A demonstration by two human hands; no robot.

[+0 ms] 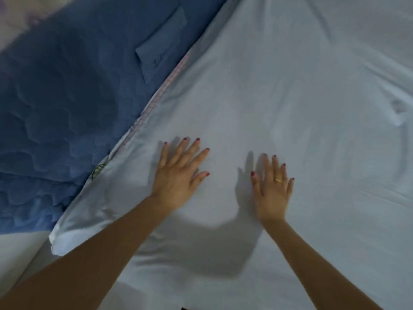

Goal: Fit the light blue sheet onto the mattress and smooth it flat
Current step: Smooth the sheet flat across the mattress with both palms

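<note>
Currently we press two flat hands, left hand (178, 173) and right hand (272, 193), fingers straight, gripping nothing, on one light blue sheet (290, 97); its edge runs diagonally beside one blue quilt (67, 97).

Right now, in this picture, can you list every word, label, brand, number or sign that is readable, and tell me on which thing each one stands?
None: no text can be read anywhere in this view.
Light blue sheet: plain, no writing.
Dark blue quilt: a sewn-on patch carries a small dark mark, too small and blurred to read.
Patterned edge showing beside the sheet: only a check and leaf print, no letters.
Ring on the right hand: no visible marking.
</note>
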